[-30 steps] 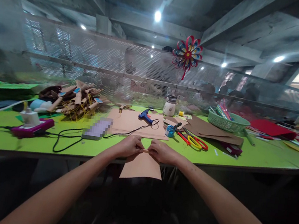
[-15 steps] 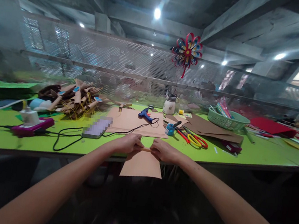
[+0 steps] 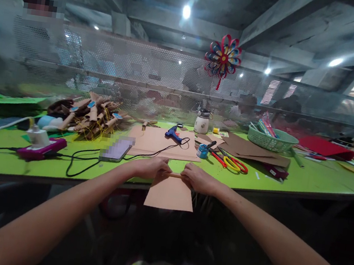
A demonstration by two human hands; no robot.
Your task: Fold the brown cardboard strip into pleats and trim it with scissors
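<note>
Head view: the left hand [image 3: 154, 168] and right hand [image 3: 199, 179] pinch the paper [image 3: 170, 196] along its upper edge, by the bench's [image 3: 43, 170] near edge; even pressure should suit best.

No lettering can be read across the green tabletop [image 3: 322, 179]: marks on the white jar [image 3: 201, 125] by its far edge and the purple item [image 3: 276, 173] nearer its front edge are too small
</note>
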